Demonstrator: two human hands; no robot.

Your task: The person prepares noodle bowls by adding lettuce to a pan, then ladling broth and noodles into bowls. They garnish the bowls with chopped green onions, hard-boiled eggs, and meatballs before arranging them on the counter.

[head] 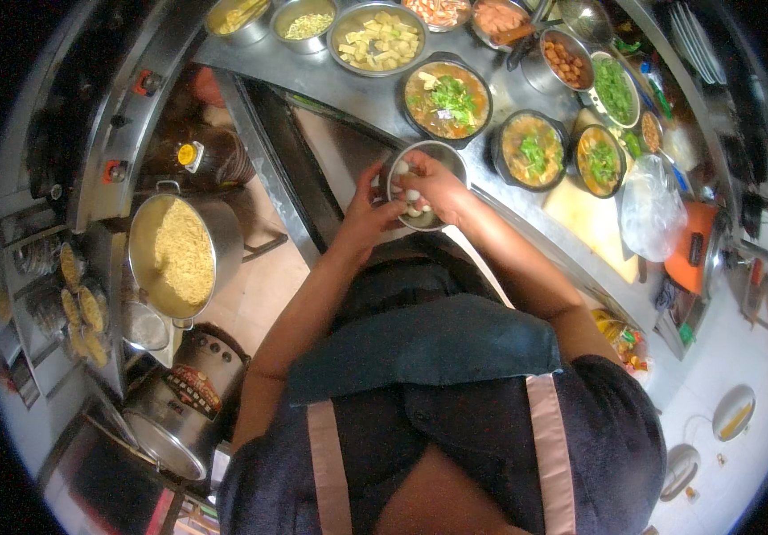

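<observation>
A steel bowl (452, 168) is tilted in front of my apron, close to the counter's front edge. My left hand (372, 212) grips it by its left side, the thumb over the rim. Inside the bowl, my right hand (438, 190) has its bent fingers around small white balls (413, 194), which look like peeled quail eggs. More of them lie at the bottom, partly hidden by the fingers. Just beyond the bowl stands a large black pot of soup (449, 100) topped with green herbs. Two smaller black pots (532, 150) (600, 160) of similar soup stand to its right.
Steel bowls of cut food (377, 39) line the counter's back. At right are a white basket of greens (614, 90), a cutting board (588, 231), a plastic bag (654, 207) and an orange-lidded container (691, 247). A tall pot of noodles (183, 257) stands at left.
</observation>
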